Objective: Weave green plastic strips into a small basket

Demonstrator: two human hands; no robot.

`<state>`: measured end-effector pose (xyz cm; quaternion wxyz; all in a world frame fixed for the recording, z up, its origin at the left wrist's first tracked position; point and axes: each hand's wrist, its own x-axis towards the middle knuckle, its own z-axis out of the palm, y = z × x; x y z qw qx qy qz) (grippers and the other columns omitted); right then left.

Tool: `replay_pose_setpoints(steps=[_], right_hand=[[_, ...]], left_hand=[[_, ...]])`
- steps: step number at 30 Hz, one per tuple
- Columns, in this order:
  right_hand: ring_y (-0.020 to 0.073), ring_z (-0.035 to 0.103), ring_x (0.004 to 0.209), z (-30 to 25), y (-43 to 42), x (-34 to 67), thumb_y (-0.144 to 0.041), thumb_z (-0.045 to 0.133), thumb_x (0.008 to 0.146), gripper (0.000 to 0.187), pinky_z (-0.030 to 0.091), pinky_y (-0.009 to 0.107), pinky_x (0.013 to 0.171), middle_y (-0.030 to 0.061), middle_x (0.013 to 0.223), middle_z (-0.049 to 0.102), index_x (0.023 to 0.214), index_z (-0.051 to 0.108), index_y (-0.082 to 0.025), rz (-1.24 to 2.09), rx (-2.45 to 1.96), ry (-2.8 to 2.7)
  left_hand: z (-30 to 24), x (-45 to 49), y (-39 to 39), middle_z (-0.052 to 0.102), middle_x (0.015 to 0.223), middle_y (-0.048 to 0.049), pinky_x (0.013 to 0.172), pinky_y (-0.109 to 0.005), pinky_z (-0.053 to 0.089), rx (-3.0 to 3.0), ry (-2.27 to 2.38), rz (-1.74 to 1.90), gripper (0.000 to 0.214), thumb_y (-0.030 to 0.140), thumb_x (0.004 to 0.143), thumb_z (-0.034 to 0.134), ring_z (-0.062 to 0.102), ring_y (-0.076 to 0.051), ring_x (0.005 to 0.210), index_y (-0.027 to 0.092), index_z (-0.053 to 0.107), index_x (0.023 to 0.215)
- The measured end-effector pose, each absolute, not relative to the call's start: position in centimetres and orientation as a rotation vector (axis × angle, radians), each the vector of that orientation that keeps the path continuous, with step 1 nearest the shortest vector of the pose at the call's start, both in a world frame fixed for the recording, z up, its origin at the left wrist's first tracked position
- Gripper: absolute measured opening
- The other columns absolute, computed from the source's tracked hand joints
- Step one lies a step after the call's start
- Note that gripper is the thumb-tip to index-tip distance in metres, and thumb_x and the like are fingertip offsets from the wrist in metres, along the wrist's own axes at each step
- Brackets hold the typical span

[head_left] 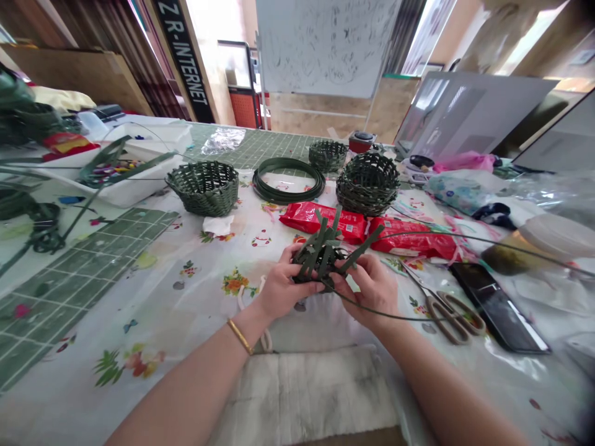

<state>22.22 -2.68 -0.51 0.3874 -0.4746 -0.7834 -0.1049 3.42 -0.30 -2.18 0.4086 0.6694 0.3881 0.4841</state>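
Note:
A small, partly woven dark green basket (pixel 320 257) is held between my hands, its strips sticking up and outward. My left hand (pixel 286 282), with a gold bangle at the wrist, wraps round its left side, thumb across the near face. On the right side, my right hand (pixel 369 288) pinches the weaving near an upright strip. A long thin green strand (pixel 465 236) runs from the work past my right hand to the right edge. Another length loops below that hand toward the scissors (pixel 453 313). The fingers hide much of the basket's lower part.
Finished-looking woven baskets (pixel 204 186) and a coil of green strip (pixel 288 179) stand beyond my hands. Red packets (pixel 325 222) lie just behind the work. A black phone (pixel 497 306) rests at right. A white tray (pixel 134 186) sits at left on the flower-patterned cover.

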Motion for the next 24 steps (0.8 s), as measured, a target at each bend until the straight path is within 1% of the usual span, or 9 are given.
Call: replay_pose_setpoints(steps=[4,8,11,13,15,18,20,22,24], right_hand=[[0.0156,0.053,0.061,0.1,-2.8,22.6,-0.037,0.055,0.083,0.019,0.034,0.027,0.056,0.0045,0.068,0.059,0.076,0.062,-0.02,-0.362,-1.322,-2.074],[0.0132,0.05,0.049,0.3,-2.6,22.6,-0.035,0.047,0.088,0.026,0.026,0.026,0.048,0.0009,0.055,0.059,0.068,0.059,-0.021,-0.21,-1.433,-2.179],[0.0125,0.044,0.041,0.2,-2.3,22.8,-0.042,0.044,0.088,0.036,0.021,0.025,0.043,-0.0008,0.047,0.053,0.06,0.056,-0.022,-0.073,-1.59,-2.201],[0.0136,0.046,0.041,0.3,-2.0,23.1,-0.047,0.045,0.087,0.038,0.021,0.025,0.043,-0.0004,0.047,0.054,0.06,0.059,-0.024,0.002,-1.692,-2.207],[0.0159,0.05,0.044,0.6,-1.5,23.6,-0.049,0.044,0.086,0.036,0.023,0.025,0.042,0.0009,0.051,0.058,0.067,0.065,-0.028,0.041,-1.792,-2.186],[0.0215,0.058,0.05,0.9,-0.7,24.9,-0.054,0.041,0.086,0.038,0.03,0.028,0.045,0.0058,0.06,0.065,0.085,0.072,-0.032,0.07,-2.023,-2.066],[0.0265,0.063,0.06,0.9,0.0,26.4,-0.056,0.037,0.086,0.045,0.038,0.033,0.051,0.0111,0.069,0.069,0.095,0.072,-0.028,0.097,-2.238,-1.94],[0.0298,0.065,0.077,0.7,0.8,28.1,-0.051,0.035,0.088,0.047,0.044,0.038,0.063,0.0152,0.087,0.07,0.098,0.071,-0.022,0.175,-2.421,-1.836],[0.0289,0.063,0.094,0.5,1.5,29.7,-0.044,0.041,0.087,0.042,0.045,0.037,0.075,0.0144,0.106,0.067,0.111,0.066,-0.019,0.31,-2.415,-1.857]], left_hand=[[-2.2,3.4,-0.3,0.051,0.113,-0.0074,0.1,-0.037,0.04,1.688,1.024,1.226,0.013,0.026,0.062,0.077,0.049,-0.024,0.113,0.02,0.073,0.074],[-2.3,3.2,0.0,0.052,0.111,-0.0069,0.099,-0.038,0.041,1.661,1.142,1.252,0.014,0.026,0.062,0.077,0.052,-0.023,0.107,0.019,0.073,0.073],[-2.5,3.0,0.3,0.052,0.112,-0.0067,0.098,-0.037,0.042,1.669,1.162,1.272,0.014,0.027,0.061,0.077,0.053,-0.022,0.105,0.018,0.071,0.07],[-2.6,2.9,0.5,0.051,0.112,-0.0064,0.098,-0.036,0.042,1.682,1.159,1.29,0.014,0.027,0.062,0.077,0.053,-0.021,0.105,0.018,0.071,0.07],[-2.7,2.9,0.7,0.05,0.113,-0.0064,0.099,-0.037,0.041,1.706,1.154,1.303,0.014,0.028,0.064,0.076,0.052,-0.022,0.108,0.019,0.072,0.073],[-2.9,2.8,1.0,0.049,0.114,-0.007,0.1,-0.036,0.04,1.736,1.147,1.312,0.014,0.028,0.066,0.074,0.05,-0.022,0.112,0.019,0.072,0.076],[-2.9,2.7,1.1,0.05,0.113,-0.0071,0.099,-0.036,0.041,1.719,1.17,1.324,0.014,0.028,0.066,0.074,0.05,-0.022,0.111,0.019,0.072,0.076],[-2.9,2.4,1.2,0.051,0.11,-0.0068,0.099,-0.037,0.041,1.687,1.216,1.354,0.013,0.027,0.065,0.074,0.051,-0.022,0.11,0.018,0.071,0.075],[-2.9,2.2,1.3,0.053,0.106,-0.0063,0.101,-0.038,0.039,1.653,1.256,1.384,0.013,0.026,0.064,0.074,0.052,-0.022,0.108,0.018,0.071,0.074]])
